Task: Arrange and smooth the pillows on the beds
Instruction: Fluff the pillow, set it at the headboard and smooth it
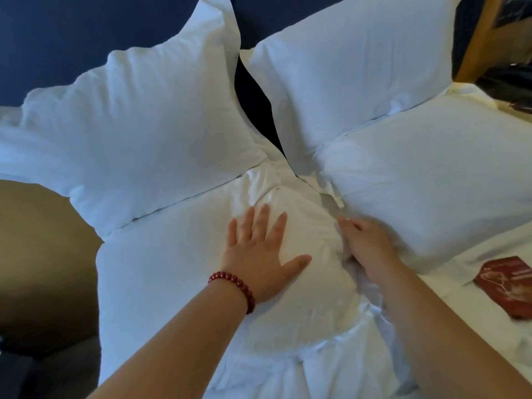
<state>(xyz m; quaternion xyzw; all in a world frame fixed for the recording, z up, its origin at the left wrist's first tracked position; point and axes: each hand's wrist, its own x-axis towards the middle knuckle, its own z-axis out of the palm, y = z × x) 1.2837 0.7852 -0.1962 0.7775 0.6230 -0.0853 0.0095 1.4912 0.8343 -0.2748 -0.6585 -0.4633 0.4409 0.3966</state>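
Several white pillows lie on the bed. Two stand propped against the dark blue headboard: the back left pillow (129, 122) and the back right pillow (354, 67). In front lie the front left pillow (172, 269) and the front right pillow (431, 180). My left hand (262, 257), with a red bead bracelet on the wrist, rests flat with spread fingers on the front left pillow's right end. My right hand (365, 243) presses into the seam between the two front pillows, fingers partly buried in the fabric.
A dark red card or booklet (506, 283) lies on the white sheet at the right. The dark blue headboard (72, 33) runs along the back. A tan floor or furniture surface (37, 254) shows left of the bed. A wooden frame (483, 36) stands at the top right.
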